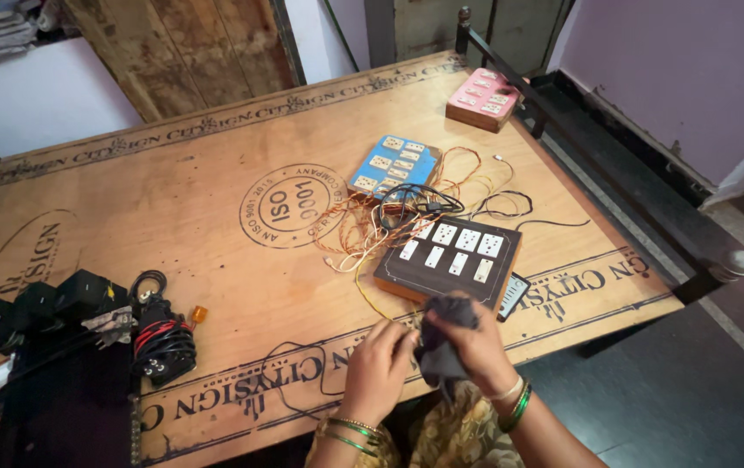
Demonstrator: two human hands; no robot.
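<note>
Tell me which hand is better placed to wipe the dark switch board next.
Probably the right hand: its fingers grip the dark cloth at the dark switch board's near edge. The left hand only pinches the cloth's lower part.

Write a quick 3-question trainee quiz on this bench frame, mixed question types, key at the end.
1. True or false: the dark switchboard lies between the blue switchboard and the person's hands.
2. Multiple choice: what does the right hand grip? A) a coil of red wire B) a dark cloth C) the pink switchboard
3. Short answer: where does the tangle of thin wires lie relative to the two nearer switchboards?

Key
1. True.
2. B; the left hand touches the cloth too.
3. On the plywood sheet, between the blue and dark boards, spilling out to their left.
</note>
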